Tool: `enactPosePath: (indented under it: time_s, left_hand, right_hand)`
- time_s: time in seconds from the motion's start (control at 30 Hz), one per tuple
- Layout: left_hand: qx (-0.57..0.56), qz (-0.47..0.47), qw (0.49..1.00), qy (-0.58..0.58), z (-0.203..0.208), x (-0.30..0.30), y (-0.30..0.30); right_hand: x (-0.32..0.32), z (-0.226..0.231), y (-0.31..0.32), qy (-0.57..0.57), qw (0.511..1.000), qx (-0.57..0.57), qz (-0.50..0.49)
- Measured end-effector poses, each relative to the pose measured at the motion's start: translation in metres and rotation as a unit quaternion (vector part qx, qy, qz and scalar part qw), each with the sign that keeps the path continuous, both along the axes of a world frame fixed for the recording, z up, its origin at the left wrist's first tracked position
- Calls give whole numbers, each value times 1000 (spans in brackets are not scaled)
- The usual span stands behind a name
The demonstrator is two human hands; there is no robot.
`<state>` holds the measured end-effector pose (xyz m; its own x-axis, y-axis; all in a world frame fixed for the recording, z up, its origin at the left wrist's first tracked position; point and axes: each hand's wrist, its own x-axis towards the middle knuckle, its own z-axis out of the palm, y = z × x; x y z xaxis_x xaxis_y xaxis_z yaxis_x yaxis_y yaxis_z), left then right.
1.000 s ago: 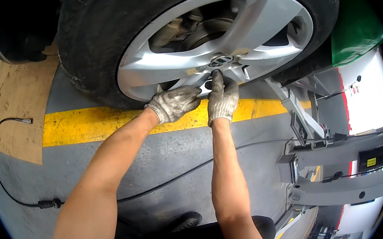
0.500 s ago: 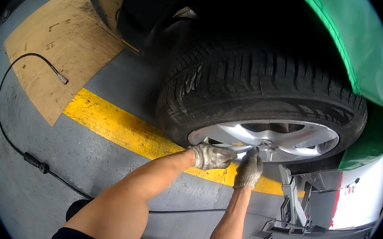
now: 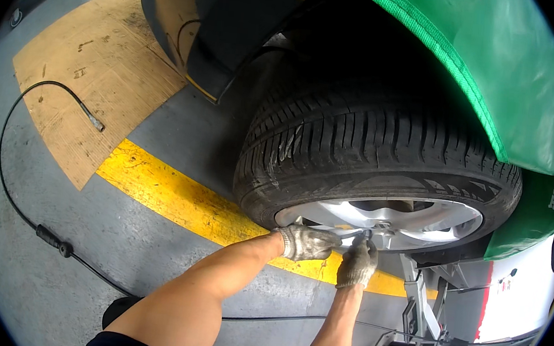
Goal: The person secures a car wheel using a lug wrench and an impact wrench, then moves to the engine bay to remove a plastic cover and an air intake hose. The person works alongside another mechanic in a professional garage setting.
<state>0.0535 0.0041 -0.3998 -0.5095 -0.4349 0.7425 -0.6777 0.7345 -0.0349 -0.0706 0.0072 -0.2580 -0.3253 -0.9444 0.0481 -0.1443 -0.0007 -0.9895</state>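
Observation:
A car wheel stands before me, its black treaded tyre (image 3: 386, 143) around a silver alloy rim (image 3: 346, 214). Both my hands wear grey-white knit gloves and are at the rim's near side. My left hand (image 3: 309, 243) has its fingers pressed together, pointing right toward the other hand. Just right of it, my right hand (image 3: 358, 261) is closed, fingertips up against the area below the hub centre (image 3: 384, 226). A thin pale sliver shows between the hands; whether it is a tool or part of the rim, I cannot make out.
A green cover (image 3: 487, 66) drapes over the fender. Grey lift arm parts (image 3: 420, 297) stand right of my hands. A yellow floor stripe (image 3: 169, 186) runs under the wheel. Cardboard (image 3: 93, 75) lies at left, with a black hose (image 3: 2, 160) crossing it and the floor.
The whole view has shifted, so wheel, car and floor sit slightly lower. Both hands stay at the same part of the rim, with little visible movement against it.

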Motion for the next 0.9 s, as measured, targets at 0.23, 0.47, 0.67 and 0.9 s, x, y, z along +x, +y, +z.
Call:
enactPosePath:
  time_s: [0.23, 0.47, 0.67, 0.9]
  left_hand:
    - [18, -12, 1000, -12, 2, 1, -2]
    - [142, -7, 989, 43, 9, -6, 7]
    - [150, -1, 980, -133, 23, 7, 9]
    - [183, 12, 976, -120, 40, 15, 13]
  right_hand:
    - [4, -2, -12, -150, 986, 68, -1]
    - [-21, -3, -3, 15, 999, 37, 23]
    - [-25, -23, -31, -253, 963, 98, 2]
    - [-24, -36, -31, 40, 998, 47, 19]
